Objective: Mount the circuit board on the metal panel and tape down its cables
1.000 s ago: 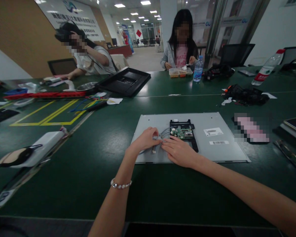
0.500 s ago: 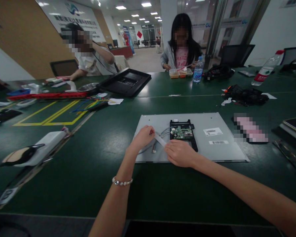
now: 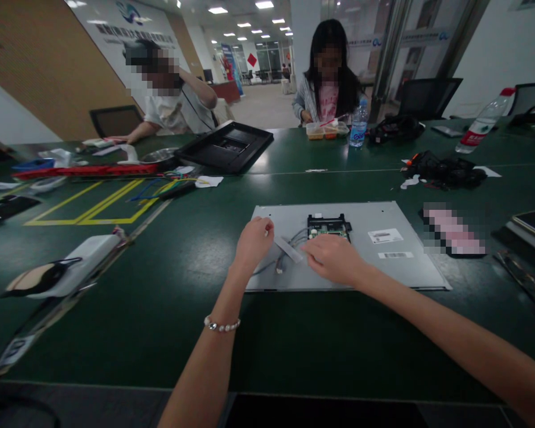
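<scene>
A pale translucent strip of tape (image 3: 288, 249) lies slantwise across grey cables (image 3: 299, 235) on a flat silver panel (image 3: 361, 276). By the strip's upper left end is my left hand (image 3: 255, 241), its fingers curled together; whether anything is between them is hidden. My right hand (image 3: 333, 257) hovers at the strip's lower right end with fingertips drawn together, their contents also hidden. It covers part of a green circuit board (image 3: 327, 231) in a black bracket (image 3: 334, 219). A cable connector (image 3: 279, 269) pokes out below the strip.
A pink phone (image 3: 455, 229) lies right of the panel. Farther back are a black monitor housing (image 3: 227, 145), a water bottle (image 3: 359, 125), a food box (image 3: 325, 129) and a black bundle (image 3: 443, 170). A white box (image 3: 84, 261) sits left. Two people sit opposite.
Both hands have come away from the strip's ends, the left slightly up and left, the right slightly up and over the circuit board. The strip stays over the cables.
</scene>
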The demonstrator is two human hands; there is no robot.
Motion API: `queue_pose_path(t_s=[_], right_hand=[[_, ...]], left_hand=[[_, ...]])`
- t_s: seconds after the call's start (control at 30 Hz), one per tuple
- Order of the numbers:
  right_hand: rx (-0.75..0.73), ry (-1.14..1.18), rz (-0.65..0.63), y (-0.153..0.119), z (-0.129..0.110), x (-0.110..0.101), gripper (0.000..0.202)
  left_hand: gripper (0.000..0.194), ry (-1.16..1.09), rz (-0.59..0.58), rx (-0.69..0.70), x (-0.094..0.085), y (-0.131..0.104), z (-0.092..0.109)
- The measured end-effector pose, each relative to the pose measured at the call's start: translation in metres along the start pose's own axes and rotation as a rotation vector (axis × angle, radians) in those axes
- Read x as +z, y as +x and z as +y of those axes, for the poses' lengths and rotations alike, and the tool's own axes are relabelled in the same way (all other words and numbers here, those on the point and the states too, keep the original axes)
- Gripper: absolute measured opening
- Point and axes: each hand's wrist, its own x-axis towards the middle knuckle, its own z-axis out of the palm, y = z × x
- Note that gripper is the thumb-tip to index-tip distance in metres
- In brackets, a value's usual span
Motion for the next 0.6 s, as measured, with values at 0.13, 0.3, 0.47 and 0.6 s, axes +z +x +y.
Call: queue_pose_path(t_s=[0.13,0.3,0.47,0.6], right_hand=[[0.275,-0.018,0.057,0.003,0.043,-0.015,0.031],[0.374,-0.023,0.051,-0.002,0.090,-0.014,0.032],[0.355,0.006,0.009,0.009,0.103,-0.002,0.029],[0.333,0.023,-0.038,0.026,0.104,0.010,0.026]], left_hand=[[0.014,-0.135,0.118,0.000,-0.005,0.001,0.008],[0.014,-0.230,0.081,-0.003,-0.005,0.001,0.016],[0.014,-0.196,-0.009,0.028,-0.004,0.001,0.018],[0.014,-0.168,-0.030,0.030,-0.003,0.001,0.017]])
